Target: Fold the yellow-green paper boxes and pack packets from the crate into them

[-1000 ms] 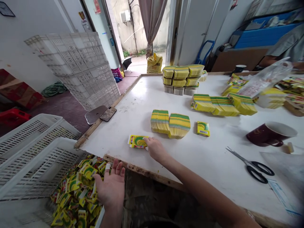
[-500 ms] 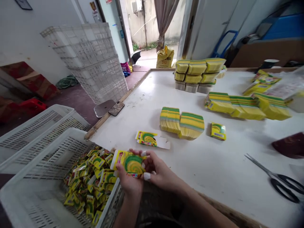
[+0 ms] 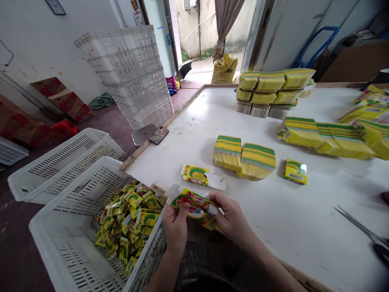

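Head view: your left hand (image 3: 176,231) is closed around the left part of the carton (image 3: 197,198), thumb pressed on the print. Your right hand (image 3: 232,217) pinches its right end, thumb and fingers nearly together, near a bit of white that may be a flap. You hold the carton just above the counter (image 3: 258,211) edge, toward you.

Half a second ago its broad swirl face was up; now you have rolled it, and lettered panels face you. A second ago your left hand was bare and spread. The carton looks unfolded into a sleeve, so the work seems to be at shaping it, with no end visibly closed; whether anything is inside cannot be told.

Its long axis runs across your body from hand to hand, dropping toward the right in view. A white flap sticks out past your left hand, and the lettering reads left to right, slanting downward.

To the left, the basket (image 3: 60,251) holds a heap of boxes (image 3: 121,227). Just beyond your hands, the second carton (image 3: 194,175) lies where it was, swirl face up, white flap pointing right. Farther off stand two stacks (image 3: 227,154), with one box (image 3: 295,171) right of them, then the tall pile (image 3: 267,91).
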Motion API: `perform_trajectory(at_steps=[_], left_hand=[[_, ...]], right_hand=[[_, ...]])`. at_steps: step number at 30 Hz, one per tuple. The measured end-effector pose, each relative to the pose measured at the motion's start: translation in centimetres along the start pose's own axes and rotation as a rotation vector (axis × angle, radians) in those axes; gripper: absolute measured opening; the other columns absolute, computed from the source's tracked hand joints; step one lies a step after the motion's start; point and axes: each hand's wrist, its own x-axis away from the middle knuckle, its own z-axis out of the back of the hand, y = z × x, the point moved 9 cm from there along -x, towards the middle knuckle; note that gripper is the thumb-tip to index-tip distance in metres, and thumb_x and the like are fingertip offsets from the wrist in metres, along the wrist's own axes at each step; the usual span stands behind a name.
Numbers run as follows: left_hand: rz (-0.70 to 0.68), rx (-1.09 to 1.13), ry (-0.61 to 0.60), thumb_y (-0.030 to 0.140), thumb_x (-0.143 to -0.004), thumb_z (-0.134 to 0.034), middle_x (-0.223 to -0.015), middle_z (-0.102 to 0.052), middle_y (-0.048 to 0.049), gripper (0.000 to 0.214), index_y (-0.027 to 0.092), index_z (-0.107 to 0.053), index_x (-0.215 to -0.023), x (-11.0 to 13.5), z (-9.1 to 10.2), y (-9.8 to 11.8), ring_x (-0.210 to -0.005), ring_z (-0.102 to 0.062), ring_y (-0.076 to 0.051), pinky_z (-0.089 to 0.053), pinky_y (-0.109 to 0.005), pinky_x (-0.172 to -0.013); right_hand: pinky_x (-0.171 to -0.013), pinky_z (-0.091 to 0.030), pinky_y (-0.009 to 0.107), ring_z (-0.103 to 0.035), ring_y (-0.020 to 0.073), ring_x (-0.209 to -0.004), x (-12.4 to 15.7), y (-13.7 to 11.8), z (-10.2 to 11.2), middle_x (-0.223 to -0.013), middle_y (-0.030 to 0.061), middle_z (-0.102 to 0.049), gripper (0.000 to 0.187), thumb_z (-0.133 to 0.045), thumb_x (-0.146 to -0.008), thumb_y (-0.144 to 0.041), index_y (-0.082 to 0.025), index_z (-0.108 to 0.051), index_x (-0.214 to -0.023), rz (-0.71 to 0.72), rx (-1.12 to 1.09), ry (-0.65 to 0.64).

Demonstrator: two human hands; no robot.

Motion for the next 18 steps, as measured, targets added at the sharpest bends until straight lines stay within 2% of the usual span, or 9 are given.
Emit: perform_trajectory(at_steps=[3, 6, 8, 10, 11, 13, 15, 16, 18], left_hand=[[-0.045, -0.020, -0.113, 0.048, -0.075, -0.073, -0.111, -0.070, -0.0075, 0.047, 0.022, -0.061, -0.113, -0.7, -0.4, 2.2, -0.101, -0.065, -0.024, -0.049, -0.039, -0.092], [-0.169, -0.187, -0.283, 0.071, -0.064, -0.067, -0.134, -0.057, -0.0136, 0.084, 0.022, -0.050, -0.130, -0.9, -1.4, 5.8, -0.122, -0.053, -0.031, -0.041, -0.043, -0.103], [-0.178, -0.456, -0.433, 0.063, -0.053, -0.080, -0.143, -0.048, -0.0157, 0.100, 0.020, -0.045, -0.136, -0.4, -2.8, 6.4, -0.133, -0.042, -0.035, -0.033, -0.046, -0.110], [-0.125, -0.707, -0.568, 0.042, -0.054, -0.087, -0.137, -0.053, -0.0150, 0.094, 0.020, -0.045, -0.135, 0.5, -4.2, 5.2, -0.127, -0.048, -0.035, -0.037, -0.047, -0.106], [-0.100, -0.796, -0.599, 0.033, -0.060, -0.084, -0.128, -0.060, -0.0136, 0.083, 0.020, -0.046, -0.132, 0.9, -4.6, 4.3, -0.117, -0.056, -0.033, -0.043, -0.045, -0.099], [-0.091, -0.897, -0.586, 0.027, -0.070, -0.075, -0.106, -0.067, -0.0089, 0.064, 0.020, -0.045, -0.127, 1.5, -5.1, 3.1, -0.094, -0.064, -0.027, -0.050, -0.040, -0.083], [-0.126, -0.949, -0.528, 0.031, -0.072, -0.072, -0.098, -0.067, -0.0077, 0.064, 0.020, -0.041, -0.126, 2.0, -5.3, 2.3, -0.086, -0.065, -0.026, -0.052, -0.039, -0.075], [-0.145, -0.969, -0.512, 0.035, -0.071, -0.074, -0.100, -0.067, -0.0091, 0.068, 0.019, -0.039, -0.127, 2.2, -5.3, 2.0, -0.088, -0.065, -0.028, -0.052, -0.040, -0.075], [-0.183, -0.969, -0.529, 0.038, -0.069, -0.076, -0.109, -0.066, -0.0135, 0.076, 0.019, -0.036, -0.131, 2.8, -5.5, 1.5, -0.097, -0.065, -0.032, -0.051, -0.042, -0.079]], right_hand=[[-0.066, -0.047, 0.027, -0.060, 0.0175, -0.075, 0.5, -1.0, 1.6, -0.085, 0.0038, -0.067, 0.015, -0.048, -0.089, -0.014, -0.021, -0.060, -0.094, 0.124, 0.140, 0.061], [-0.077, -0.046, 0.033, -0.060, 0.0206, -0.084, 1.2, -3.2, 2.2, -0.090, 0.0044, -0.069, 0.020, -0.048, -0.091, -0.012, -0.024, -0.063, -0.095, 0.328, 0.411, 0.050], [-0.092, -0.040, 0.040, -0.059, 0.0209, -0.088, 1.8, -4.6, 1.5, -0.088, 0.0020, -0.070, 0.018, -0.050, -0.093, -0.014, -0.026, -0.064, -0.093, 0.456, 0.541, -0.023], [-0.108, -0.027, 0.045, -0.058, 0.0208, -0.099, 2.4, -5.5, 0.7, -0.092, 0.0006, -0.069, 0.017, -0.051, -0.093, -0.015, -0.028, -0.062, -0.096, 0.515, 0.557, -0.067], [-0.113, -0.020, 0.047, -0.055, 0.0217, -0.108, 2.5, -5.7, 0.7, -0.099, 0.0017, -0.068, 0.018, -0.052, -0.092, -0.015, -0.028, -0.061, -0.101, 0.511, 0.526, -0.037], [-0.117, -0.016, 0.051, -0.043, 0.0255, -0.127, 2.4, -5.3, 1.8, -0.124, 0.0071, -0.059, 0.036, -0.056, -0.088, -0.018, -0.027, -0.052, -0.122, 0.404, 0.392, 0.127], [-0.115, -0.024, 0.052, -0.032, 0.0285, -0.138, 2.2, -3.2, 2.9, -0.144, 0.0119, -0.042, 0.059, -0.059, -0.086, -0.026, -0.025, -0.035, -0.140, 0.196, 0.139, 0.267], [-0.113, -0.030, 0.051, -0.033, 0.0292, -0.138, 2.1, -1.8, 2.8, -0.147, 0.0128, -0.039, 0.064, -0.059, -0.086, -0.031, -0.024, -0.030, -0.143, 0.073, -0.030, 0.268], [-0.106, -0.041, 0.048, -0.045, 0.0291, -0.131, 2.0, 0.7, 0.8, -0.142, 0.0122, -0.047, 0.059, -0.056, -0.088, -0.040, -0.024, -0.035, -0.141, -0.168, -0.390, 0.151]])
